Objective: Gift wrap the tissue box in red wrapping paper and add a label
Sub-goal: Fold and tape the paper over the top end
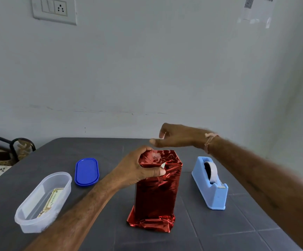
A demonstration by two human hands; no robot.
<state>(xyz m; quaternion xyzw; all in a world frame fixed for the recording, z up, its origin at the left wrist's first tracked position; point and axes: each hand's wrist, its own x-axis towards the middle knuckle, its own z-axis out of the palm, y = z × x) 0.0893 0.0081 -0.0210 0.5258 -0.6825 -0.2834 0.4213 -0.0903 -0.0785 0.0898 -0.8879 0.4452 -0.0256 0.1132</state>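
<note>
The tissue box [156,194] stands upright on end near the middle of the dark table, covered in shiny red wrapping paper with crumpled folds at top and bottom. My left hand [138,169] grips its upper left side, thumb pressing the folded paper at the top. My right hand [176,137] hovers just above and behind the box top, fingers loosely curled; I cannot tell whether it holds a bit of tape. A label card [51,201] lies inside the clear container.
A clear oval plastic container [29,221] sits at the front left, its blue lid [86,172] lying behind it. A light blue tape dispenser [210,183] stands right of the box. The grey table [228,232] meets a white wall behind.
</note>
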